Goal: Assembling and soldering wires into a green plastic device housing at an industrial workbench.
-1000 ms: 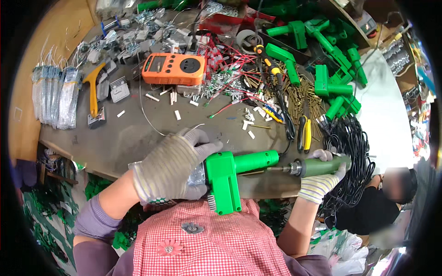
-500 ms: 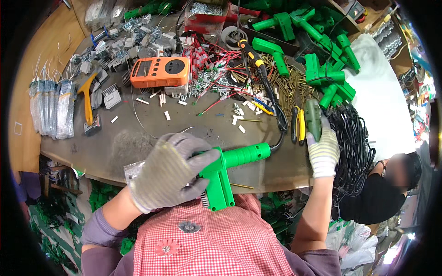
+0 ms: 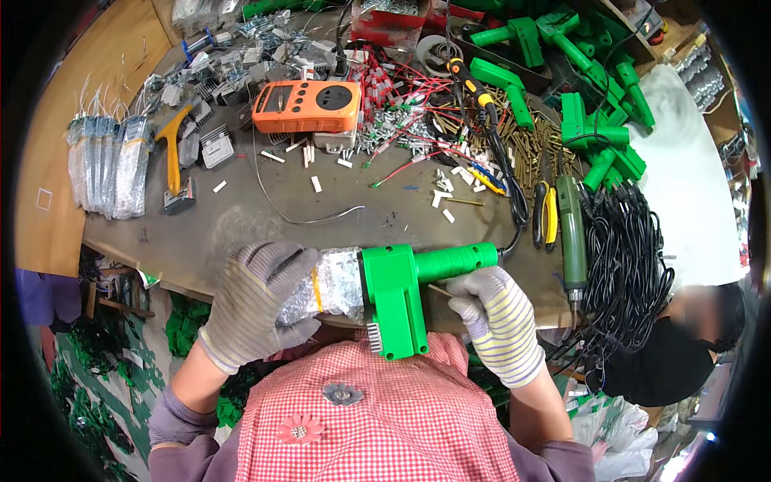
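Observation:
A green plastic tool housing (image 3: 397,301) with a ribbed round handle lies at the table's near edge, a black cord leaving the handle's end. From its left side sticks a bubble-wrapped part (image 3: 333,285) with a yellow band round it. My left hand (image 3: 261,305), in a striped grey glove, is closed round that wrapped part. Just below the handle, my gloved right hand (image 3: 502,321) pinches a thin brass screw (image 3: 440,290) between thumb and fingers. A dark green electric screwdriver (image 3: 572,233) lies to the right, out of my hands.
An orange multimeter (image 3: 307,107) sits mid-table, with brass screws (image 3: 526,140) and red-wired parts right of it. Yellow-black pliers (image 3: 546,215) and a black cable bundle (image 3: 630,265) flank the screwdriver. Further green housings (image 3: 590,124) are piled at back right. Another person (image 3: 666,361) is at the right.
My right hand has let go of the electric screwdriver, come left and picked up the brass screw. My left hand has shifted left, off the housing's body and onto the wrapped part.

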Demonstrator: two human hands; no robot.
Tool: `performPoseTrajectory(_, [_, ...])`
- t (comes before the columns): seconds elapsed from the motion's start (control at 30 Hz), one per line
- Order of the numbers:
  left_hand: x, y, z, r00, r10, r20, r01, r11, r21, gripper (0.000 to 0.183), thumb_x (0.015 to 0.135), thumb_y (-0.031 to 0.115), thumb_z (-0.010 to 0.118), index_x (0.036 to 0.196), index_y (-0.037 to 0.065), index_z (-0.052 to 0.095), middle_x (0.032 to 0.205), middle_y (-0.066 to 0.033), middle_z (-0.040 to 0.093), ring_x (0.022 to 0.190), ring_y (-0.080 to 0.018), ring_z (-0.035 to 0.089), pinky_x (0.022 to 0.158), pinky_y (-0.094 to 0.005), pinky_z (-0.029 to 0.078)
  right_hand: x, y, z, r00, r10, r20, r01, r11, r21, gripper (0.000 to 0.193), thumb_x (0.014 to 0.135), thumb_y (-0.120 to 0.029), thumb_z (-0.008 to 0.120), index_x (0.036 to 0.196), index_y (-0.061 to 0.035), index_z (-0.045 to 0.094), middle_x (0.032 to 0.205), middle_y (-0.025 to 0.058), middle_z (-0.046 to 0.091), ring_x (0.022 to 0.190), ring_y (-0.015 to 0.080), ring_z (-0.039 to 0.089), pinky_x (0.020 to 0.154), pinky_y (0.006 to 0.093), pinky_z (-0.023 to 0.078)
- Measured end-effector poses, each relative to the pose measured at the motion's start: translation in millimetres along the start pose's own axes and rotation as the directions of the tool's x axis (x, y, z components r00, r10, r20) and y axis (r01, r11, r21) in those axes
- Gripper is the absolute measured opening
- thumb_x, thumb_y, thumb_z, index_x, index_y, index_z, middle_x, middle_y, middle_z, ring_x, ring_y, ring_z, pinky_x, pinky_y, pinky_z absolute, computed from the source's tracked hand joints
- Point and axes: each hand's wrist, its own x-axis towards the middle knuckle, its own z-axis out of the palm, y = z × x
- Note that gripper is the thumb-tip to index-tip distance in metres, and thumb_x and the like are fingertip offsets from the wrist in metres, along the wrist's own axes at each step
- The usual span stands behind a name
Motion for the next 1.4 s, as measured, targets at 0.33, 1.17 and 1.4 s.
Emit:
performPoseTrajectory(0.33, [-2, -3, 9, 0.997, 0.025, -0.068, -0.028, 0.999, -0.033, 0.074, 0.063, 0.035, 0.080, 0.131, 0.010, 0.060, 0.119, -0.0122, 0.058, 0.106, -0.0349, 0.055, 0.095, -0.0483, 0.044, 31, 5, -3, 0.905, -0.363, 0.220, 0.416, 0.860, -0.296, 0.024, 0.074, -0.011, 0.070, 0.099, -0.0094, 0.070, 0.084, 0.0072, 0.062, 0.074, 0.0272, 0.062, 0.059, 0.0398, 0.050])
performPoseTrajectory(1.17, [-2, 42, -29, 0.971, -0.163, 0.173, 0.146, 0.984, 0.105, 0.069, 0.072, 0.040, 0.077, 0.129, 0.005, 0.059, 0.100, -0.0108, 0.059, 0.081, -0.0260, 0.065, 0.064, -0.0398, 0.053, 12, 82, -89, 0.756, 0.602, -0.257, -0.533, 0.794, 0.294, 0.034, 0.097, -0.029, 0.054, 0.116, -0.0016, 0.060, 0.093, 0.0100, 0.065, 0.077, 0.0182, 0.063, 0.069, 0.0303, 0.053])
performPoseTrajectory(1.4, [27, -2, -8, 0.998, 0.030, 0.053, -0.032, 0.999, 0.035, 0.068, 0.075, 0.032, 0.079, 0.134, 0.006, 0.056, 0.105, -0.0118, 0.060, 0.084, -0.0277, 0.067, 0.066, -0.0358, 0.058, -21, -4, -62, 0.928, 0.345, -0.138, -0.172, 0.727, 0.665, 0.088, 0.081, -0.016, 0.073, 0.157, -0.0151, 0.029, 0.121, 0.0090, 0.057, 0.081, 0.0154, 0.056, 0.064, 0.0218, 0.050])
